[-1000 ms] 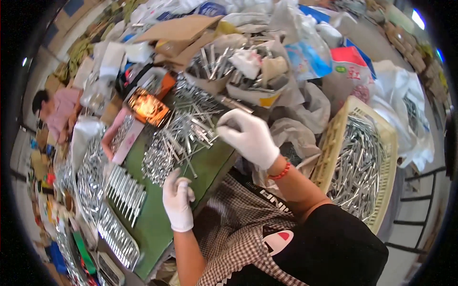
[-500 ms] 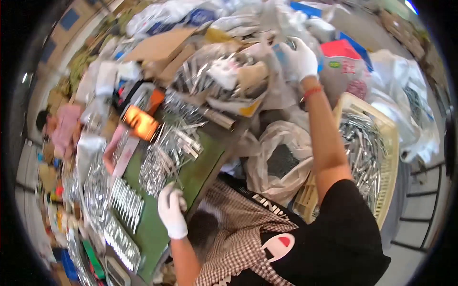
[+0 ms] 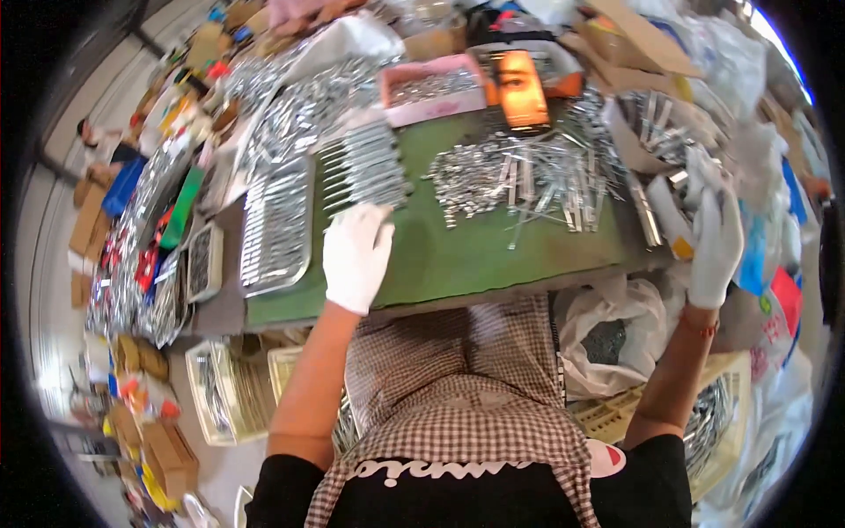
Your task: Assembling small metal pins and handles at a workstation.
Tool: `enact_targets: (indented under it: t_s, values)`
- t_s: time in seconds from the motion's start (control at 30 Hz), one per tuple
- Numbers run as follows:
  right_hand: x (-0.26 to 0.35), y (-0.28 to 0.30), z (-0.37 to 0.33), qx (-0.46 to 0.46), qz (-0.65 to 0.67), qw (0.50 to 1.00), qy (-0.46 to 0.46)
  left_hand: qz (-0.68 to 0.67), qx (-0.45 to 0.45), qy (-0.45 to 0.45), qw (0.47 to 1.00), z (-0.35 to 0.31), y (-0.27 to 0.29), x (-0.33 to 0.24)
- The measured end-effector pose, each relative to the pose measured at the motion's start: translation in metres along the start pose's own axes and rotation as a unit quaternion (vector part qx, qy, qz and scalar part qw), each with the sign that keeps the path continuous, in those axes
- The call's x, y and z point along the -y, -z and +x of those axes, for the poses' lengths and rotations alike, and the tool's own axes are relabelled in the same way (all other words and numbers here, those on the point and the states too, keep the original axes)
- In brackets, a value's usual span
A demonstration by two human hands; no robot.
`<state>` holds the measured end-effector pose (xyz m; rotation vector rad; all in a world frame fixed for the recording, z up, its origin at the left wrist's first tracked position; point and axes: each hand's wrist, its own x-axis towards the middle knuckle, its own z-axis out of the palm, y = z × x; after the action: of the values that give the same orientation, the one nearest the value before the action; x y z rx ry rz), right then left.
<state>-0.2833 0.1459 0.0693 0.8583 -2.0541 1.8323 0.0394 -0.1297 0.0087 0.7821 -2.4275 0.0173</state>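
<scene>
My left hand (image 3: pixel 356 260), in a white glove, rests palm down at the near end of a row of slim metal parts (image 3: pixel 365 163) on the green mat (image 3: pixel 458 255). Its fingers lie close together with the thumb apart, and nothing shows in them. Over at the right table edge, my gloved right hand (image 3: pixel 717 233) has its fingers stretched out, somewhat blurred, beside an opened bag of metal strips (image 3: pixel 656 119). I see nothing held in it. Left of the row lies a clear tray (image 3: pixel 277 224) of similar metal parts. Small metal pieces (image 3: pixel 466 180) and thin metal strips (image 3: pixel 572 180) are heaped on the mat.
A pink box (image 3: pixel 436 92) of small metal parts and a phone (image 3: pixel 521 92) with a lit orange screen stand at the back. A metal tube (image 3: pixel 645 211) lies near the right edge. Below the table are a white bag (image 3: pixel 612 330) and cream crates (image 3: pixel 224 392).
The view has turned left toward the table. My right hand has come down from the bags at the far right to the table edge; my left hand is now by the metal row.
</scene>
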Motion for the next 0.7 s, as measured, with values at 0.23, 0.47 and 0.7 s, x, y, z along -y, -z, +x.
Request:
enact_targets:
  t_s: [0.23, 0.47, 0.7]
  values:
    - [0.034, -0.087, -0.064, 0.288, -0.024, 0.957, 0.029, 0.038, 0.070, 0.015, 0.997, 0.013, -0.010, 0.039]
    - [0.093, -0.157, -0.087, 0.420, 0.010, 0.903, 0.089, 0.013, 0.084, 0.012, 0.996, 0.000, -0.010, 0.029]
    - [0.164, -0.317, -0.106, 0.508, 0.032, 0.802, 0.311, -0.068, 0.040, 0.017, 0.997, -0.034, -0.009, 0.015]
